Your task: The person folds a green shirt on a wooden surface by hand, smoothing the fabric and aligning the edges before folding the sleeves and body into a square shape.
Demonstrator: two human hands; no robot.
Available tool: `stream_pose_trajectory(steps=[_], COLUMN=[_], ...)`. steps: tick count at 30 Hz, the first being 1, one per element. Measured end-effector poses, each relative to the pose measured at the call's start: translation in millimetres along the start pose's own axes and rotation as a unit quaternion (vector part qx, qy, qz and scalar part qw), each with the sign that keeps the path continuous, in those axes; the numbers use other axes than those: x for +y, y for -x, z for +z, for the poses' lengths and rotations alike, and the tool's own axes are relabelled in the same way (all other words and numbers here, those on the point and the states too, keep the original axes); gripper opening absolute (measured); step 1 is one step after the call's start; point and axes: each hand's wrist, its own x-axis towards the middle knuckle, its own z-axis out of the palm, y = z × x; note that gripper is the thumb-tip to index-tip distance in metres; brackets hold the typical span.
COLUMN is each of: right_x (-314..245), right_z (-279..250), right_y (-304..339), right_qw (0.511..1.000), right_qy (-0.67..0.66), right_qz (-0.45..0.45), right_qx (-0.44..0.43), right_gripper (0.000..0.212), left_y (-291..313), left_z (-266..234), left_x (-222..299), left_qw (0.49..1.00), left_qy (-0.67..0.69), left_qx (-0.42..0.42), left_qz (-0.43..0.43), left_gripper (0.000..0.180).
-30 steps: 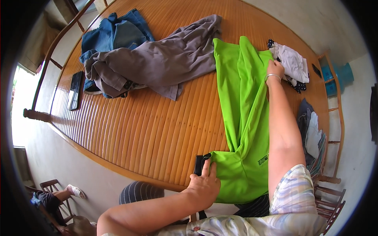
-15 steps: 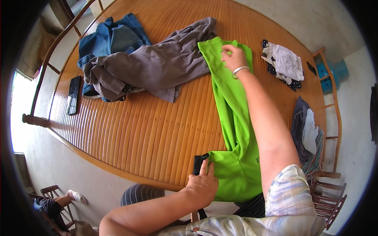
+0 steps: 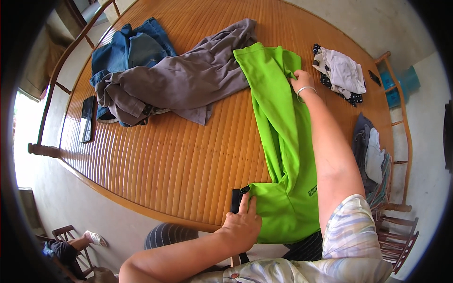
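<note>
Bright green trousers (image 3: 271, 94) lie lengthwise on the slatted wooden bed (image 3: 188, 155), legs pointing away and the black waistband (image 3: 235, 200) close to me. My left hand (image 3: 241, 227) rests on the waist end, index and middle fingers stretched out flat beside the waistband. Farther off, my right hand (image 3: 302, 82), with a bangle at its wrist, has closed its fingers on the right edge of a green leg near the hem. Grey-brown trousers (image 3: 174, 85) touch the far left side of the green ones, partly over blue jeans (image 3: 137, 49).
A phone (image 3: 87, 119) lies at the left, another dark phone (image 3: 374, 78) at the far right. Folded light clothes (image 3: 347, 75) and a dark-and-white clothes pile (image 3: 373, 153) sit along the right side. Wooden rails (image 3: 398, 122) border the bed. Another person's foot (image 3: 96, 238) shows lower left.
My right hand has moved right and slightly nearer, from above the leg to its right edge. The leg's right side has spread outward. My left hand stays put.
</note>
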Motion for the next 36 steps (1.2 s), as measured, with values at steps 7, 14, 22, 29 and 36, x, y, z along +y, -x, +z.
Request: stream_pose_trajectory(steps=[7, 14, 22, 29, 36], right_x=[-17.3, -145.0, -134.4, -94.4, 43.4], right_z=[-15.3, 13.4, 30.6, -12.7, -91.9], right_y=[2.4, 20.6, 0.8, -25.2, -34.9], right_qw=[0.994, 0.989, 0.996, 0.850, 0.684], right_qy=[0.024, -0.075, -0.092, -0.514, -0.693], right_qz=[0.069, -0.128, 0.008, 0.103, 0.189], right_qx=[0.084, -0.003, -0.004, 0.044, 0.126], right_gripper=[0.026, 0.045, 0.022, 0.017, 0.027], left_y=[-1.3, 1.3, -2.4, -0.1, 0.1], left_z=[1.7, 2.8, 4.8, 6.0, -0.1], left_x=[1.6, -2.8, -1.7, -4.0, -0.2], left_qw=[1.000, 1.000, 1.000, 1.000, 1.000], left_qy=[-0.017, -0.006, 0.003, 0.009, 0.005], left_qx=[0.014, 0.002, -0.003, 0.004, -0.015], left_qz=[0.004, -0.001, 0.015, 0.008, 0.013], left_gripper=[0.060, 0.061, 0.061, 0.059, 0.059])
